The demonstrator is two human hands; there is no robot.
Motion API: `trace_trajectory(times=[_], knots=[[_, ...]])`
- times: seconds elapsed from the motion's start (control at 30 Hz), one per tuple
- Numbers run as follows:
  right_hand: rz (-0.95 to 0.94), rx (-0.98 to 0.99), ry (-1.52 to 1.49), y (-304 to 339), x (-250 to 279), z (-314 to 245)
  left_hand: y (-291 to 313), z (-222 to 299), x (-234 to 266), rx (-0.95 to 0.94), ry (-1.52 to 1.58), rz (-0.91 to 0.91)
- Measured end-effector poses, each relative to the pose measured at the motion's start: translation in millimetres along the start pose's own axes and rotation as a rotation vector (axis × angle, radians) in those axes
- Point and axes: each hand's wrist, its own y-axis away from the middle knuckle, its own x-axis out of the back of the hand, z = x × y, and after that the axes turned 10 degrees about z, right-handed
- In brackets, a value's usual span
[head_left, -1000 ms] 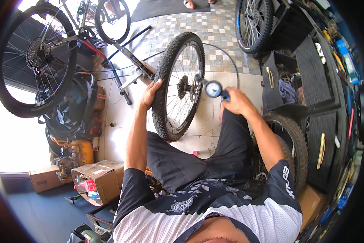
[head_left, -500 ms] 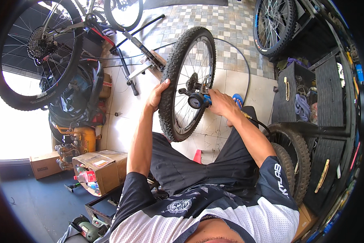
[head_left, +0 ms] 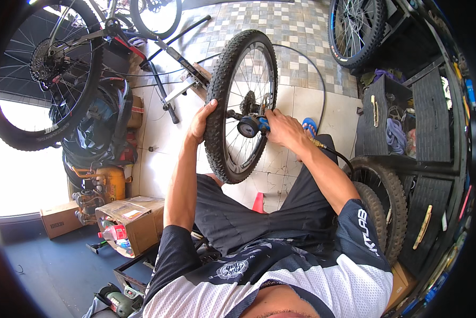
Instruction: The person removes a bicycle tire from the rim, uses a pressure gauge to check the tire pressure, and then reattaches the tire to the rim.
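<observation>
On tyre (head_left: 214,135), left hand (head_left: 199,124); gauge (head_left: 248,127), right hand (head_left: 285,130)

a white mesh jersey (head_left: 322,286) with short black sleeves (head_left: 179,252) and round pale print (head_left: 232,270) tops black legwear (head_left: 238,217).

Upper left, a bicycle (head_left: 112,25) is shown; lower left, a bottle (head_left: 113,232) is contained in a carton (head_left: 147,230); right, a cloth (head_left: 396,135) is held in a drawer (head_left: 374,112).

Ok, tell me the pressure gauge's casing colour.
The pressure gauge is black outside, best seen in the head view.
</observation>
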Motion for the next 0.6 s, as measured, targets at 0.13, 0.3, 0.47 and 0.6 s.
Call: trace_trajectory(times=[0.13,0.3,0.47,0.6], knots=[[0.032,0.013,0.011,0.8,-3.7,-0.8,-6.1,-6.3,8.6,-0.008,-0.002,-0.037],[0.038,0.026,0.009,4.5,-6.4,0.5,-3.9,-5.6,1.5,0.002,0.059,-0.082],[0.047,0.025,0.002,8.9,-9.3,0.1,4.9,1.6,-1.9,0.004,0.039,-0.117],[0.038,0.035,0.016,8.7,-10.5,-0.7,6.0,2.6,3.3,0.013,0.004,-0.151]])
